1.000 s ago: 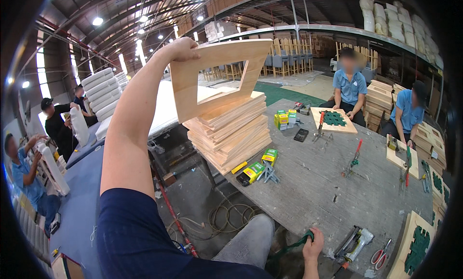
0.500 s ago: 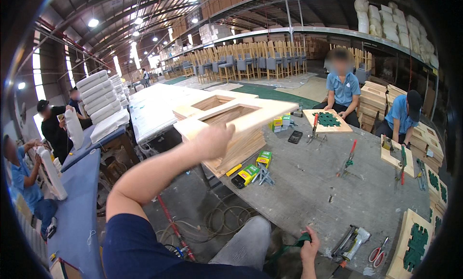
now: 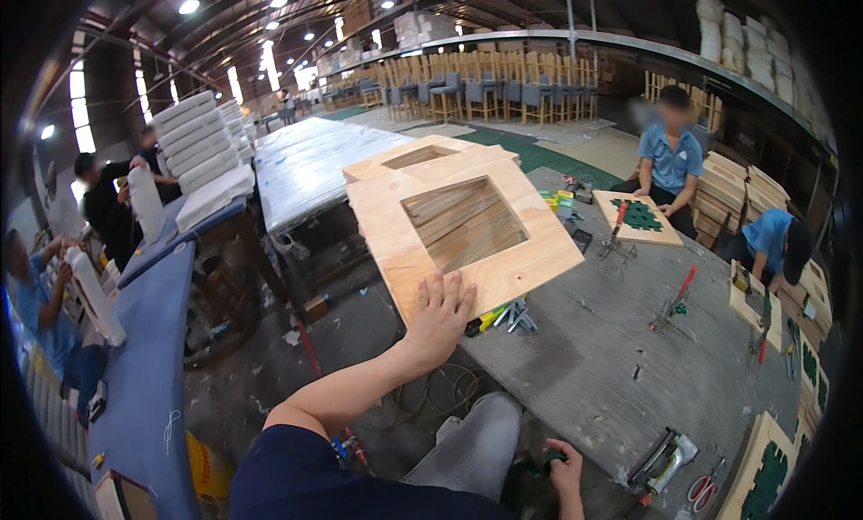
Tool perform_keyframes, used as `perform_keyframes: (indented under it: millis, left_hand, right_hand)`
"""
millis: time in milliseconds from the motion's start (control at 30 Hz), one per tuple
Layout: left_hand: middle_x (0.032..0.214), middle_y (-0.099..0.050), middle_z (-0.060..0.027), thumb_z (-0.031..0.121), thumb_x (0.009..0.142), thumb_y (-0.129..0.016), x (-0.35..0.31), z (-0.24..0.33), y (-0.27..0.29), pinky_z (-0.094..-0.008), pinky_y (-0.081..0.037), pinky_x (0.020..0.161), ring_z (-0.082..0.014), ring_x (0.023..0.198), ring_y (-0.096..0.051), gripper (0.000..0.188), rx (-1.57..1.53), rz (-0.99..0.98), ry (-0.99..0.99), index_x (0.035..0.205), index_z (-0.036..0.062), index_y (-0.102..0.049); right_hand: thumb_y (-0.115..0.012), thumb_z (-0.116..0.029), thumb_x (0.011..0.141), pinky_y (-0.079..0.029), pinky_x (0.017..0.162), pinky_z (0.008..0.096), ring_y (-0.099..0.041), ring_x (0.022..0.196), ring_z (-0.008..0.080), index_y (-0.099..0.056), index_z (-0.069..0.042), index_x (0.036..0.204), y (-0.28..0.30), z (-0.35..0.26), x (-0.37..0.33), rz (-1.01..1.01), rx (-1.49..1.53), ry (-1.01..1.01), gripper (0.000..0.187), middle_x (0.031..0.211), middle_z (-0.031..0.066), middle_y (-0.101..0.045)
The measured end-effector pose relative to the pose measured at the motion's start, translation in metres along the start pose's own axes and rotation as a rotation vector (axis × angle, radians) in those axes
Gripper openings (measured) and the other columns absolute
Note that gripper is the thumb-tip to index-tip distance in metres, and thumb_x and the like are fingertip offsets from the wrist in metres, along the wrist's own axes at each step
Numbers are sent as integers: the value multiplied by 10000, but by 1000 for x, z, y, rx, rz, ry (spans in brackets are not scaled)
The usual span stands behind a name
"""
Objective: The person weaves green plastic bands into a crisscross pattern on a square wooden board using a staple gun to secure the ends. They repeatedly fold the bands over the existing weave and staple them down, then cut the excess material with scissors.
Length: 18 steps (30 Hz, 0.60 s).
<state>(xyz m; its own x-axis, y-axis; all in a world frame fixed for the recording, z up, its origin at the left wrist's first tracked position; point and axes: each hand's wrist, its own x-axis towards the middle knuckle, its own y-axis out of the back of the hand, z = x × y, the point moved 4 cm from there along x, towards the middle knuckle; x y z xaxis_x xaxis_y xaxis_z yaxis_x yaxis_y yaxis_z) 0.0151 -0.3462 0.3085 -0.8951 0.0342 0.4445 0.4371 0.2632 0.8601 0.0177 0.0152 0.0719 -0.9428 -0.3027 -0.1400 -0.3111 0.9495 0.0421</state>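
Note:
My left hand (image 3: 440, 324) grips the near edge of a plywood panel (image 3: 494, 282) with a square opening, its fingers laid over the top face and the thumb hidden. Tilted, the panel overlaps a stack of similar panels (image 3: 422, 156), whose side it mostly covers. Low in front of me, beside the table's near edge, my right hand (image 3: 566, 473) is closed on a dark green strap (image 3: 547, 460). Most of the strap is lost in shadow by my leg. Loose staple strips (image 3: 516, 317) lie partly under the panel's near edge.
The grey table (image 3: 593, 376) bears a staple gun (image 3: 665, 462), scissors (image 3: 706, 486) and a red-handled tool (image 3: 674, 300). Panels with woven green straps (image 3: 769, 475) lean at right. Two people in blue shirts work across the table. A blue bench (image 3: 148, 358) runs along the left.
My left hand has drawn the panel toward me and lowered its near edge, so its top face shows more fully. My right hand stays low with the green strap. The view has shifted slightly.

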Motion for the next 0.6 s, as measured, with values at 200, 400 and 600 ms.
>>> perform_keyframes:
  millis: [200,400,600]
  left_hand:
    - [1642,-285,-289,49,853,-596,-15,-10,-11,-662,-179,1222,-544,1513,-244,753,-28,0,-1,1574,48,-379]
    - [1647,-306,-251,31,852,-591,-25,-19,-7,-609,-196,1242,-511,1519,-264,739,-65,67,-9,1566,68,-403]
    - [1575,-437,-223,43,860,-602,-30,-26,5,-540,-285,1239,-470,1478,-372,644,-105,106,-21,1495,54,-496]
  right_hand:
    - [-526,164,821,-539,847,279,-699,931,168,-720,14,1161,-8,14,1,-68,23,-91,419,979,84,-733]
    - [-475,175,822,-558,815,300,-705,910,188,-711,21,1192,-12,22,4,-76,-13,-144,465,999,125,-743]
    - [-530,94,860,-511,572,306,-639,669,169,-623,-3,1338,-23,9,17,-110,170,-313,496,977,130,-717]
